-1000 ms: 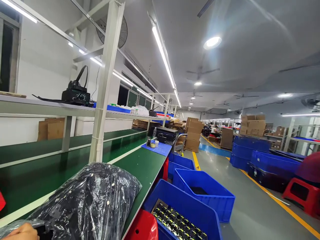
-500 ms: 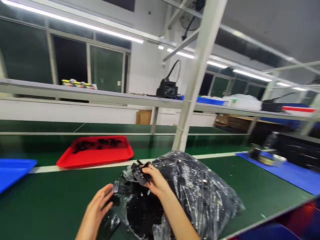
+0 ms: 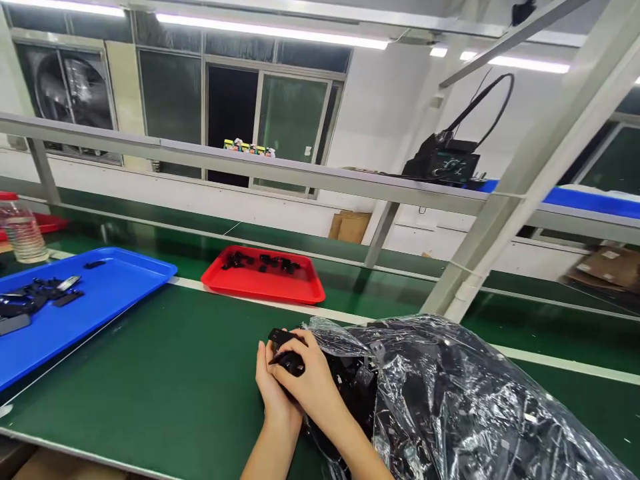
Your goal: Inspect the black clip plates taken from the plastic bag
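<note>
Several black plastic parts (image 3: 289, 362) are gathered between my two hands, at the left of the bag's mouth. My right hand (image 3: 311, 367) curls over them from above, its fingers closed on the parts. Beneath and to the left, my left hand (image 3: 274, 393) cups the same parts, its palm partly hidden by the right hand. Just to the right lies a large clear plastic bag (image 3: 450, 380), its open mouth facing my hands and full of similar black parts. The exact kind of part cannot be made out.
A red tray (image 3: 265, 288) holding some black parts stands beyond my hands. On the left lies a blue tray (image 3: 115, 280) with black parts, and a clear bottle (image 3: 23, 230) behind it. A slanted white post (image 3: 520, 180) rises behind the bag. Green worktop (image 3: 150, 373) stretches leftward.
The view has turned left, bringing the blue tray further in. My right hand has moved from over the bag's mouth to my left hand, and both now close around the black parts.
</note>
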Motion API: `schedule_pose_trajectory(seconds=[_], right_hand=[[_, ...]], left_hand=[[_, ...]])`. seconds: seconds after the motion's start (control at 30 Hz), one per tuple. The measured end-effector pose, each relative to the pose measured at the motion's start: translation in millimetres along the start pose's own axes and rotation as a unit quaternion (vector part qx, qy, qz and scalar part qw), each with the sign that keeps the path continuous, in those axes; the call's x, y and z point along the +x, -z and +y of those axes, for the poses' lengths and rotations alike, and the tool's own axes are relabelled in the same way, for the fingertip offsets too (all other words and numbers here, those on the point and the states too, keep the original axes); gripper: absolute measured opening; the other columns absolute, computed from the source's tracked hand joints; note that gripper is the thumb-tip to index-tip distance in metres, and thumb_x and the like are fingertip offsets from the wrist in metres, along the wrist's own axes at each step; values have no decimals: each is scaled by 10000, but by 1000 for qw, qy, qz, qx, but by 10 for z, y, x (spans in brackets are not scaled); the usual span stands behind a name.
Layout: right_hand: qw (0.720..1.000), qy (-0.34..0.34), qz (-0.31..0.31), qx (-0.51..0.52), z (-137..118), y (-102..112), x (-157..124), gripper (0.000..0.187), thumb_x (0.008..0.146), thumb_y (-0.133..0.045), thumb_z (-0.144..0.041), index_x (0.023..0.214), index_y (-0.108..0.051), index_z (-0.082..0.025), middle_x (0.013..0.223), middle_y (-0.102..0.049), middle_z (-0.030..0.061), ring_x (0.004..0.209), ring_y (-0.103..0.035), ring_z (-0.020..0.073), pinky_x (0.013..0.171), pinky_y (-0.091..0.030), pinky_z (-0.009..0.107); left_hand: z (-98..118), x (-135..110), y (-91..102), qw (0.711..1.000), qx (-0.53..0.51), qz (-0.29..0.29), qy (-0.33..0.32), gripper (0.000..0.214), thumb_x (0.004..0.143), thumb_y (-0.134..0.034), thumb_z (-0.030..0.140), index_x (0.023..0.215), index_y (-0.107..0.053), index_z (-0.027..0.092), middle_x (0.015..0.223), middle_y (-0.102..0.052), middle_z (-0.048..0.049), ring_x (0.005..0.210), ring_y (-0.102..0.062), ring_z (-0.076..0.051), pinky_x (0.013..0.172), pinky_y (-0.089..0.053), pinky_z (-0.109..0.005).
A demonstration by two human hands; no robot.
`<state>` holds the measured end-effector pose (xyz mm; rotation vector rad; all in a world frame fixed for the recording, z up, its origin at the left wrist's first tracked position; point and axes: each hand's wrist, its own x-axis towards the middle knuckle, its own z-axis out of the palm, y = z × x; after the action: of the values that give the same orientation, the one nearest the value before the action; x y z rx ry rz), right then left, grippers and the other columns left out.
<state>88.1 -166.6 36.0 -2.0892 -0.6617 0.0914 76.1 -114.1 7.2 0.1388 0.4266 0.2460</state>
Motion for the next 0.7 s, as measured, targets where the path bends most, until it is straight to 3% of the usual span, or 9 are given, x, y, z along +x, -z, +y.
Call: schedule_pose_trajectory(seconds=[0.13, 0.27, 0.37, 0.5, 0.6, 0.7], right_hand=[[997, 15, -24, -70, 10, -108, -23, 220, 672, -576, -262, 889, -571, -227, 1158, -380, 1, 1082, -394, 119, 957, -289, 243], [992, 20, -50, -116, 28, -103, -25, 357, 689, -578, -339, 1039, -539, -278, 1255, -323, -3, 1180, -303, 148, 993, -261, 275], [989, 19, -61, -134, 20, -115, -19, 415, 673, -592, -366, 1072, -520, -274, 1266, -323, -1, 1194, -287, 158, 992, -271, 283], [989, 5, -42, -142, -8, -161, -26, 428, 721, -547, -418, 1111, -478, -258, 1301, -283, 2, 1197, -287, 155, 994, -275, 296], [997, 8, -23, -67, -19, -184, -29, 391, 796, -472, -416, 1152, -451, -257, 1314, -267, -8, 1230, -237, 144, 1038, -210, 302], [999, 8, -8, 49, 2, -170, -11, 292, 836, -412, -347, 1085, -489, -216, 1186, -405, 19, 1137, -350, 139, 1013, -251, 313]], left_hand=[[74, -1, 70, 1000, -29, 7, 9, 328, 681, -468, 462, 924, -513, 246, 898, -559, 43, 790, -560, -67, 724, -440, -187], [77, 54, 139, 998, -54, 20, 24, 281, 678, -483, 394, 907, -514, 234, 952, -555, 42, 819, -550, -69, 775, -409, -204], [68, 102, 172, 997, -74, 21, 29, 244, 689, -466, 372, 889, -522, 243, 954, -558, 58, 835, -549, -63, 795, -401, -206], [105, 103, 162, 996, -78, 23, 34, 272, 696, -446, 394, 860, -515, 188, 821, -564, 19, 731, -534, -59, 710, -395, -187], [174, 84, 122, 996, -72, 40, 26, 301, 708, -430, 412, 856, -507, 161, 773, -559, -9, 700, -536, -74, 697, -410, -198], [258, 85, 100, 996, -70, 52, 6, 286, 737, -397, 416, 840, -509, 173, 785, -563, 3, 708, -547, -79, 721, -427, -217]])
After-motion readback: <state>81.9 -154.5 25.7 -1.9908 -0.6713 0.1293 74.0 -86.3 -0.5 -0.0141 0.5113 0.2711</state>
